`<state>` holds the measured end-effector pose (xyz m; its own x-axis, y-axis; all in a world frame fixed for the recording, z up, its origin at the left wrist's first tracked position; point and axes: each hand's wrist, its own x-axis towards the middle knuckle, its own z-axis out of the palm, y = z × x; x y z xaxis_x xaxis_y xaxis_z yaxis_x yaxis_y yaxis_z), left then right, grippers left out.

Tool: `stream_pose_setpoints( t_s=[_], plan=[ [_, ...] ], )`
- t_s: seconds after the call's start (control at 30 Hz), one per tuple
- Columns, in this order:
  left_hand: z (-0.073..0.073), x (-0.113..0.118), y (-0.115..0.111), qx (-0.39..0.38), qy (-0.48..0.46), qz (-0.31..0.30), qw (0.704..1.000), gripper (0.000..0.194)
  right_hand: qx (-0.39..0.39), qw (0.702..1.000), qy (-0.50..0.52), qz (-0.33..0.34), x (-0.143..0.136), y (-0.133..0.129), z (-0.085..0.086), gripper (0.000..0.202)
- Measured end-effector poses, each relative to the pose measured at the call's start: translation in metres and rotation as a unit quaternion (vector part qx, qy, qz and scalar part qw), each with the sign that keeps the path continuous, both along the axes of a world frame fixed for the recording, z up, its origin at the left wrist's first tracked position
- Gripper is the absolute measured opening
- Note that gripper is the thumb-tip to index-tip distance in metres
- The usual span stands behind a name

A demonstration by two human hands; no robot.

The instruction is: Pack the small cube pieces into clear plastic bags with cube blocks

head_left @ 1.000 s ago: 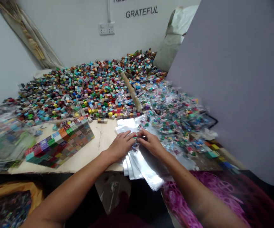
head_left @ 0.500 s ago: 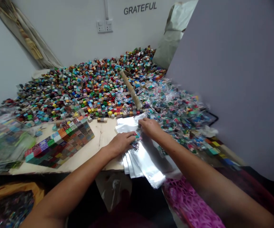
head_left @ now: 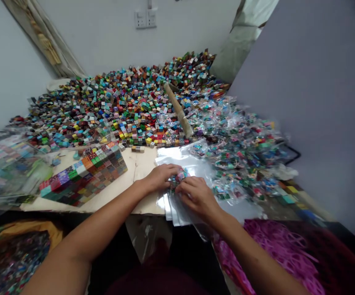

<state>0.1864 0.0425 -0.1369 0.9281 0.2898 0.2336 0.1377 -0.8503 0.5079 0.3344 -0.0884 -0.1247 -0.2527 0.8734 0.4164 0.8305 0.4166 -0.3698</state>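
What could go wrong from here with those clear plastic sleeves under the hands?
The clear plastic sleeves overhang the front table edge, so a nudge might slide some off. The small colourful pieces between the left hand and right hand could scatter. Wrapped packets crowd the sleeves' right side and might get mixed in.

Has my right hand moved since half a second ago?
Yes. Judged against the tan stick, your right hand has come back toward you, farther from the stick's near end.
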Motion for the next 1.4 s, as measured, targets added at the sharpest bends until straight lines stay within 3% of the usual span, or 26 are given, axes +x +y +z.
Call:
stream_pose_setpoints(
  t_s=[0.33,0.53,0.6,0.77,0.9,1.17,1.27,1.4],
  plan=[
    [-0.001,0.0,0.0,-0.012,-0.007,0.0,1.0,0.032,0.004,0.998,-0.035,-0.044,0.012,-0.005,-0.002,0.034],
    [-0.003,-0.001,0.001,-0.018,0.0,0.003,1.0,0.032,0.02,0.966,0.021,-0.258,0.039,-0.015,0.0,0.034],
    [-0.002,-0.001,0.002,-0.023,0.003,0.002,1.0,0.033,0.036,0.972,0.039,-0.229,0.035,-0.017,0.005,0.029],
    [0.0,0.0,0.002,-0.031,0.011,0.001,0.999,0.027,0.056,0.998,-0.016,-0.025,0.01,-0.009,0.009,0.023],
    [0.0,0.001,0.001,-0.037,0.014,0.004,0.999,0.025,0.075,0.995,-0.055,0.047,0.01,0.009,0.008,0.02],
    [0.003,0.0,-0.003,-0.043,0.031,0.038,0.998,0.046,0.151,0.98,-0.1,0.08,0.011,0.024,0.024,0.025],
    [0.003,0.0,-0.002,-0.044,0.038,0.034,0.998,0.048,0.147,0.983,-0.1,0.045,0.01,0.02,0.02,0.024],
    [0.001,0.0,-0.001,-0.039,0.04,0.037,0.998,0.05,0.113,0.988,-0.076,0.078,0.015,0.022,0.008,0.024]
  ],
)
